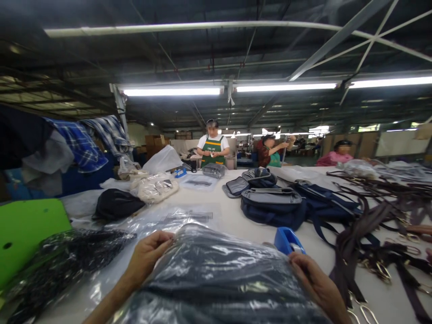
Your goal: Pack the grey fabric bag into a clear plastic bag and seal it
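A dark item in a clear plastic bag [229,279] fills the near middle of the table. My left hand [148,252] pinches the bag's far left corner, thumb against fingers. At the bag's right edge, my right hand [315,281] is closed on the plastic, its fingertips curled at the far right corner. Just beyond that hand stands a blue tape dispenser [286,240]. Flat clear plastic bags [189,216] lie on the table past my left hand. The lower part of the bagged item runs out of view.
Navy bags [273,204] lie open beyond the dispenser. Dark straps with metal hooks [357,238] cover the right side, where another person's hand [421,231] reaches in. At left are a black bundle [118,203] and a green board [30,238]. Co-workers are across the table.
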Available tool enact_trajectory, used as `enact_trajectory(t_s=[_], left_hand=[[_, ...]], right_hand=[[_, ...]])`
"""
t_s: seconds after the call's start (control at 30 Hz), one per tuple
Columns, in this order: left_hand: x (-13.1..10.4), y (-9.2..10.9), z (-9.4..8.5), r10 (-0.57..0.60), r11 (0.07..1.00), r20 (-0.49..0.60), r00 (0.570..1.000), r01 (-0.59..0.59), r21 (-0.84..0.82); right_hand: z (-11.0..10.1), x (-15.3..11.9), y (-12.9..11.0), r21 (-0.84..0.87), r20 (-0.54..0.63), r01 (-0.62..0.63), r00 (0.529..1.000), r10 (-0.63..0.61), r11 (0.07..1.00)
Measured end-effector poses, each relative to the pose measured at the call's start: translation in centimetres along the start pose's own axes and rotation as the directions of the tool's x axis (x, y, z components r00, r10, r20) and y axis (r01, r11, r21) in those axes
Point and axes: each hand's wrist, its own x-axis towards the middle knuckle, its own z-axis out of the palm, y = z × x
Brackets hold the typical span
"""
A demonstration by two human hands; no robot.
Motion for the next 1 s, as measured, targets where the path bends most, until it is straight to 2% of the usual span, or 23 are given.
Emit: enact_trajectory(t_s=[0.1, 0.17, 0.23, 0.33, 0.43, 0.5, 0.7, 0.83, 0.9, 1.0], left_hand=[[-1.5, -0.6, -0.7, 0.092, 0.991, 0.05, 0.995, -0.096, 0.094], [-2.9, -2.0, -0.9, 0.069, 0.975, 0.098, 0.993, -0.088, 0.205], [-4.1, -3.7, -1.1, 0.015, 0.962, 0.119, 0.993, -0.047, 0.27], [-5.2, -5.9, -1.3, 0.016, 0.95, 0.089, 0.996, -0.043, 0.309], [-5.9, -6.9, -1.3, 0.126, 0.923, 0.029, 0.992, -0.128, 0.364], [-6.1, -7.3, -1.3, 0.22, 0.881, 0.018, 0.975, -0.207, 0.425], [-5.4, -6.8, -1.0, 0.47, 0.689, 0.133, 0.873, -0.457, 0.563], [-4.2, -5.4, -0.5, 0.639, 0.563, 0.171, 0.75, -0.607, 0.561], [-3.6, -5.1, -0.6, 0.638, 0.551, 0.223, 0.737, -0.639, 0.537], [-2.7, -4.9, -1.2, 0.483, 0.576, 0.377, 0.79, -0.611, 0.542]], right_hand=[[-0.8, -1.1, 0.2, -0.107, 0.01, 0.211, 0.977, -0.211, 0.972], [-0.7, -2.5, 0.7, -0.184, 0.038, 0.376, 0.926, -0.375, 0.908], [-0.4, -3.7, 0.8, -0.217, 0.089, 0.481, 0.877, -0.473, 0.85], [-0.1, -4.3, 0.0, -0.211, 0.128, 0.48, 0.877, -0.463, 0.851], [-0.5, -3.7, -1.2, -0.164, 0.115, 0.431, 0.902, -0.417, 0.887], [-0.9, -3.2, -1.7, -0.167, 0.105, 0.452, 0.892, -0.44, 0.876], [-1.6, -2.1, -2.1, -0.263, 0.271, 0.595, 0.801, -0.534, 0.759], [-1.4, -1.2, -2.2, -0.288, 0.269, 0.668, 0.744, -0.611, 0.686], [-1.2, -0.6, -2.4, -0.289, 0.275, 0.699, 0.715, -0.643, 0.654], [-1.1, 0.2, -2.6, -0.29, 0.283, 0.729, 0.684, -0.673, 0.62]])
